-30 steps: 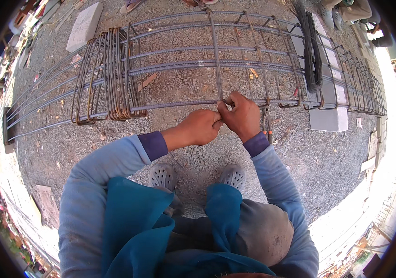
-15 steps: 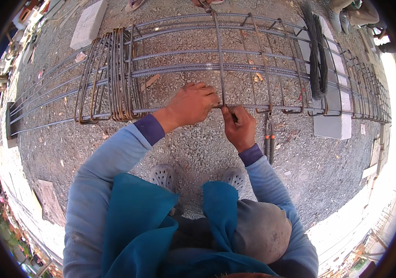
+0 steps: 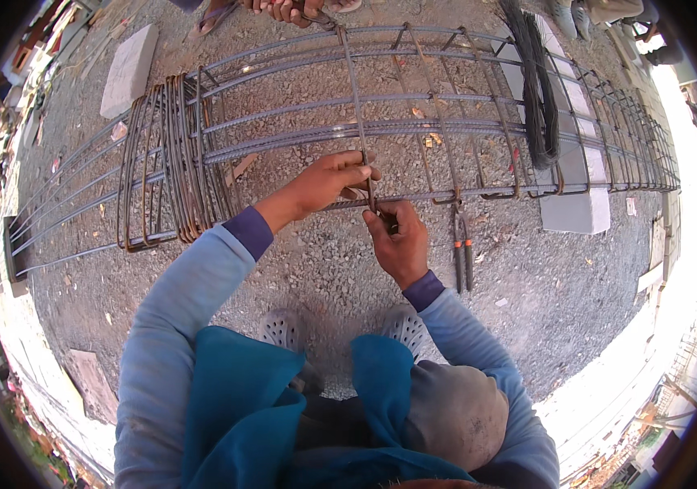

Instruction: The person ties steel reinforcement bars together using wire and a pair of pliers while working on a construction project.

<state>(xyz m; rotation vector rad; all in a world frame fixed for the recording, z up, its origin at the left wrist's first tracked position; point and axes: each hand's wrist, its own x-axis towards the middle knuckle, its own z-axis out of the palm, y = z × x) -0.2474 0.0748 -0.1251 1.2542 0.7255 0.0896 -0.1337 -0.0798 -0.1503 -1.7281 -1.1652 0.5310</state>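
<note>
A rebar cage of long ribbed bars [image 3: 283, 107] and bent stirrups lies across in front of me. My left hand [image 3: 328, 186] is closed around the lower part of a single stirrup [image 3: 354, 90], just above the near long bar. At that stirrup's bottom corner my right hand [image 3: 401, 240] pinches with thumb and fingers; what lies between the fingertips is too small to make out. Right of this hand, nippers [image 3: 463, 253] with orange-banded handles hang from the near bar. A bundle of black tie wire [image 3: 538, 106] drapes over the cage further right.
Several stirrups [image 3: 177, 163] stand bunched on the left. Pale blocks lie at the far left [image 3: 130, 69] and under the cage at right [image 3: 577, 213]. Across the cage, another person's hand [image 3: 287, 10] is by a tool [image 3: 322, 19] at the stirrup's top. Gravel [image 3: 332, 269] covers the ground.
The view has shifted slightly. My left hand has moved from the near bar up onto the stirrup, fingers now around it. The other person's hands show more at the far side.
</note>
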